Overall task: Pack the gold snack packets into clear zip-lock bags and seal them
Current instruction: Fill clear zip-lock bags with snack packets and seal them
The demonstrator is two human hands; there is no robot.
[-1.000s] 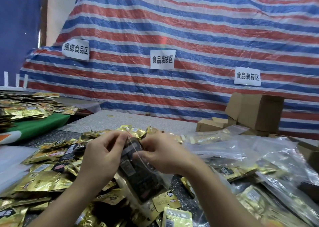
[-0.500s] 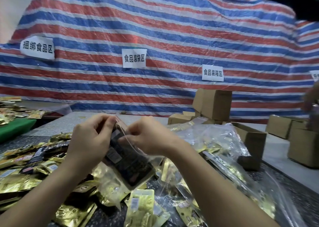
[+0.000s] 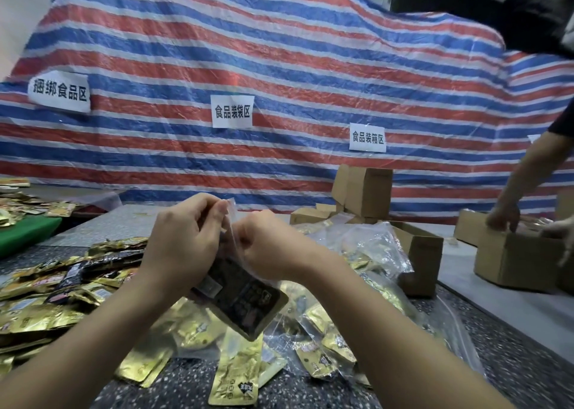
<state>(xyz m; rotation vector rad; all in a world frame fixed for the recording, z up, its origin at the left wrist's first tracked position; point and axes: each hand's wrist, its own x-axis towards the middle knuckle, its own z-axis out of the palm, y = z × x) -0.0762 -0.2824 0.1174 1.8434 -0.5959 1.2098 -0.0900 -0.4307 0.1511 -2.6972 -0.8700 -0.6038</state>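
Note:
I hold a clear zip-lock bag (image 3: 248, 300) above the table, with dark and gold snack packets inside it. My left hand (image 3: 183, 241) pinches the bag's top edge on the left. My right hand (image 3: 267, 244) pinches the same top strip just beside it, so the two hands almost touch. The bag hangs tilted down to the right below my hands. Loose gold snack packets (image 3: 236, 368) lie scattered on the speckled table (image 3: 512, 356) under and around the bag, with a larger heap of gold packets (image 3: 46, 300) at the left.
Filled clear bags (image 3: 366, 247) are piled to the right beside an open cardboard box (image 3: 419, 253). More boxes (image 3: 366, 191) stand at the back. At the far right another person's hands (image 3: 503, 219) reach into a carton (image 3: 515, 259). A striped tarp (image 3: 279, 82) with paper labels hangs behind.
My view has swung right and the bag has risen slightly. Both hands have moved closer together along the bag's top strip. Another person's arm has come into view at the right.

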